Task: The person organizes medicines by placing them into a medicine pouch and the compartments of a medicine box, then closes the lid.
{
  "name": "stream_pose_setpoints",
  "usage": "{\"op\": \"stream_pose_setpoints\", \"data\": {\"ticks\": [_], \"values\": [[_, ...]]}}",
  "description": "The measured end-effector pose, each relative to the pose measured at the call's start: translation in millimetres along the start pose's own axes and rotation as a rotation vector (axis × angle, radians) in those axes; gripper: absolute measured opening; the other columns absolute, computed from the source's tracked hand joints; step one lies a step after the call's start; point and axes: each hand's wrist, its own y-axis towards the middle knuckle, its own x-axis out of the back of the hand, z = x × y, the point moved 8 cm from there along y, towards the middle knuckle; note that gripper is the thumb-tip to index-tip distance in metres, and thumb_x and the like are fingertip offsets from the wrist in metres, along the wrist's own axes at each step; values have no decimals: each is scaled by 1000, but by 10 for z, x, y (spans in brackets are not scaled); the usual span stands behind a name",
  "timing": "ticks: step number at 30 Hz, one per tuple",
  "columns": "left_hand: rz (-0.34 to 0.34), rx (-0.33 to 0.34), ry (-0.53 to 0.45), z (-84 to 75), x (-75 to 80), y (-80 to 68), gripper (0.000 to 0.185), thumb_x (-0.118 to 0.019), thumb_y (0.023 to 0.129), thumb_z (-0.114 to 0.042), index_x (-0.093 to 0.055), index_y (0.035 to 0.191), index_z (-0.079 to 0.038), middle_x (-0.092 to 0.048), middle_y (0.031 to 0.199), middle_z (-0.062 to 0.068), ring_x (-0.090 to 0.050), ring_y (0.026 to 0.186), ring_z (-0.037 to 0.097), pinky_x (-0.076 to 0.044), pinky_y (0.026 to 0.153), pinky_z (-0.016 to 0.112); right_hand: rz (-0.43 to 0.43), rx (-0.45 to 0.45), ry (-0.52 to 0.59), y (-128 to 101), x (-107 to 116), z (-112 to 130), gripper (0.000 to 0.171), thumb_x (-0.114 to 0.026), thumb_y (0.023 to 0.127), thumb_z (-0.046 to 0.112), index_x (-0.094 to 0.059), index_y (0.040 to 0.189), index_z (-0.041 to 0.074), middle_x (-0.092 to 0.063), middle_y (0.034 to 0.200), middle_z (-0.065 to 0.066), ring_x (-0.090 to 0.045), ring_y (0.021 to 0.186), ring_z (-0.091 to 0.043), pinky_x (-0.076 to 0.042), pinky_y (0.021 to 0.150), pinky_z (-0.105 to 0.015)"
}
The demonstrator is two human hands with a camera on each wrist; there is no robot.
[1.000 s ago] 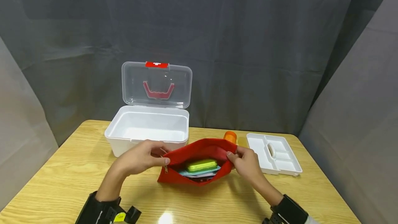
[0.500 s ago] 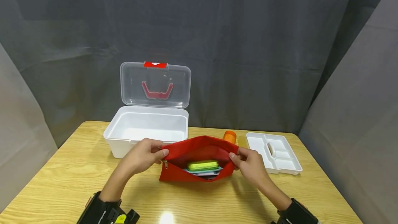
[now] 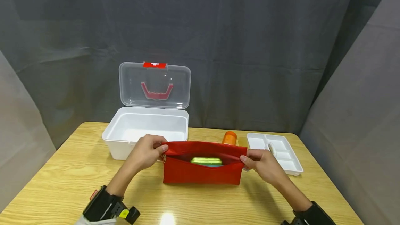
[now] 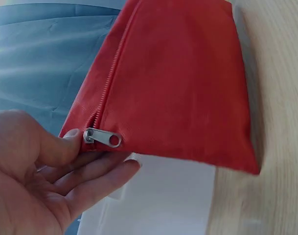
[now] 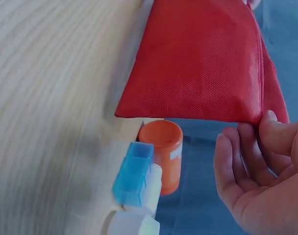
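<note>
A red zip pouch (image 3: 201, 175) stands upright at the middle of the table, its mouth parted toward me. Inside it a yellow-green flat packet (image 3: 206, 160) lies over something light blue. With thumb and fingers, my left hand (image 3: 149, 151) pinches the pouch's upper left corner, right beside the metal zipper pull (image 4: 103, 138). The upper right corner is pinched by my right hand (image 3: 262, 164), thumb in front and fingers behind. The lower contents are hidden by the front panel.
Behind the pouch stands a white box (image 3: 118, 145) with its clear lid (image 3: 154, 94) raised. An orange bottle (image 3: 229, 138) and a blue pill organizer (image 5: 134, 174) are behind its right end. A white divided tray (image 3: 287, 148) lies at the right.
The pouch has been pulled straighter and its mouth has narrowed, so less of the contents shows. My right hand has moved to the right with its corner.
</note>
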Motion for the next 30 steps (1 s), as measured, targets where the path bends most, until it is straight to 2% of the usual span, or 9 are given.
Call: {"op": "stream_pose_setpoints", "data": {"ticks": [9,14,16,19,21,23,26,28,30], "values": [[-11,-27,-46,-48,-133,-14,9,-66,95,-1,-71,87,0,-67,66,9,-67,61,26,-60,58,27,-9,-28,-8,37,4,-20,21,-67,97,18,-67,85,1,-64,72,-12,-59,67,-20,-48,59,-25],[-39,-35,-4,-92,-157,-36,9,-67,94,-2,-72,86,-2,-66,62,7,-63,57,20,-54,54,25,-98,13,-158,27,16,147,15,-71,95,19,-67,97,4,-65,74,-5,-58,67,-14,-45,57,-25],[-41,-32,4,-90,-169,-45,9,-68,94,-2,-71,86,-3,-65,61,6,-62,56,19,-52,52,24,-172,58,-242,11,4,267,19,-74,92,17,-67,104,4,-67,78,-2,-60,69,-12,-47,60,-26],[-45,-32,10,-90,-179,-57,10,-68,93,-1,-71,85,-3,-64,59,5,-61,54,18,-50,50,23,-304,176,-360,-59,-58,511,28,-77,88,13,-65,111,3,-67,84,-4,-62,75,-15,-51,66,-31],[-50,-36,14,-99,-184,-62,10,-68,93,-1,-71,84,-3,-63,59,5,-61,53,18,-49,49,23,-380,278,-421,-144,-146,698,30,-79,85,10,-65,111,3,-66,87,-5,-61,78,-17,-52,69,-35],[-57,-37,18,-112,-185,-66,10,-68,93,-1,-71,83,-3,-63,58,5,-60,52,17,-48,48,23,-419,379,-458,-252,-266,889,30,-80,83,8,-65,109,4,-66,90,-5,-61,82,-17,-53,72,-37],[-63,-44,25,-142,-191,-63,10,-68,92,0,-72,83,-3,-64,58,4,-59,51,14,-49,48,24,-393,491,-449,-408,-493,1128,27,-80,82,6,-66,104,10,-66,90,2,-60,83,-10,-54,72,-30],[-66,-41,24,-159,-194,-60,10,-69,92,0,-72,83,-3,-64,58,4,-59,51,14,-50,49,24,-326,541,-413,-489,-663,1249,24,-79,83,6,-66,101,14,-64,86,8,-58,79,-4,-53,69,-24],[-67,-40,21,-182,-197,-57,10,-69,92,0,-72,84,-3,-64,59,5,-59,51,14,-51,49,25,-222,555,-364,-547,-842,1322,20,-77,86,7,-66,99,17,-63,84,13,-57,77,0,-52,68,-19]]}}
